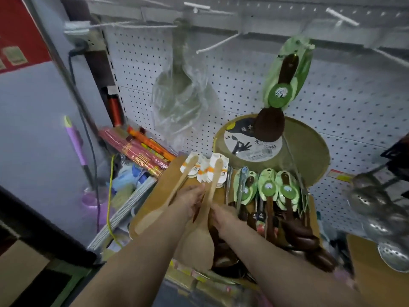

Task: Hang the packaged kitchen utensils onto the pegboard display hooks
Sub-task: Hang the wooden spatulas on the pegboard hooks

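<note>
Both forearms reached into a cardboard box (159, 185) of packaged utensils below a white pegboard (243, 85). Left hand (188, 201) had its fingers curled round the handle of a pale wooden spatula (207, 209), whose blade pointed down toward the person and whose white-and-orange card tag sat at the far end. Right hand (223, 218) lay just beside it, fingertips touching the same handle lower down; grip blurred, could not tell whether it pinched or only touched.

A second pale wooden spatula (168, 196) lay on the box flap to the left, tilted, tag end away, passing under the left wrist.

Right side of the box held a row of dark wooden spoons on green cards (267, 189), packed side by side, handles toward the pegboard.

On the pegboard, one dark spoon on a green card (285, 80) hung from a hook, upper right. To its left a clear plastic bag (183, 96) with a greenish utensil inside hung from another hook. Several white hooks (217, 44) stood out bare along the top.

A round bamboo board with printed label (305, 151) leaned against the pegboard behind the box. Metal perforated ladles (380, 216) hung at far right. Red and orange flat packets (141, 147) lay left of the box, a purple brush (75, 140) further left.
</note>
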Available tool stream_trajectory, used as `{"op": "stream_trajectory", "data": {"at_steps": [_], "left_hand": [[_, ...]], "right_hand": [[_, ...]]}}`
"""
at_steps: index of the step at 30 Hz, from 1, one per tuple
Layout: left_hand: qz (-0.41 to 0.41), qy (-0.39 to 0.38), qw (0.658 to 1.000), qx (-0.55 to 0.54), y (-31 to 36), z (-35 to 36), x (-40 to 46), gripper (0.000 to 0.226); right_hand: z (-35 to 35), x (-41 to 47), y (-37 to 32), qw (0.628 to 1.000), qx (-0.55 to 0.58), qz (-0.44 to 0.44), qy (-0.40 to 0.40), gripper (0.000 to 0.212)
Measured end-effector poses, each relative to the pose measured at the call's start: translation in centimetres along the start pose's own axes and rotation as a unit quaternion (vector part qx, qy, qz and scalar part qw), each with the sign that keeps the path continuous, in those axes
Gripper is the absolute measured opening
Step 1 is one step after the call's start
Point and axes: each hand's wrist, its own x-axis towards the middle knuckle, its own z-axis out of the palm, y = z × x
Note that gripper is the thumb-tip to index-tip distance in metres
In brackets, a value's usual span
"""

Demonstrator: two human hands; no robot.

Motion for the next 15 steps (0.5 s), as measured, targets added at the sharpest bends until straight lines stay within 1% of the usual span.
{"op": "stream_trajectory", "data": {"at_steps": [2,4,6,8,9,11,13,15], "left_hand": [[-0.004,-0.024,1.000,0.018,0.5,0.1,2.1,0.015],[-0.026,-0.052,0.997,0.041,0.9,0.3,4.0,0.018],[-0.039,-0.071,0.994,0.079,1.5,0.4,5.5,0.021],[-0.035,-0.091,0.990,0.106,1.8,0.4,7.3,0.019],[-0.031,-0.099,0.988,0.112,2.0,0.5,7.9,0.018],[-0.034,-0.111,0.987,0.116,2.4,0.6,9.0,0.015],[-0.037,-0.113,0.986,0.120,2.6,0.8,9.5,0.011],[-0.036,-0.107,0.986,0.123,2.8,1.0,10.0,0.012]], "right_hand": [[0.7,0.1,-0.3,0.999,-0.018,0.010,0.036,0.039],[1.4,0.5,-0.3,0.996,-0.044,0.011,0.080,0.031],[2.1,0.6,-0.1,0.994,-0.054,0.011,0.097,0.030],[2.8,0.8,0.1,0.992,-0.054,0.009,0.112,0.034],[3.1,1.1,0.1,0.991,-0.060,0.008,0.121,0.033],[3.3,1.1,-0.1,0.987,-0.078,0.006,0.144,0.025],[3.5,1.2,-0.5,0.981,-0.088,0.005,0.173,0.023],[3.6,1.2,-0.9,0.978,-0.079,0.007,0.192,0.018]]}}
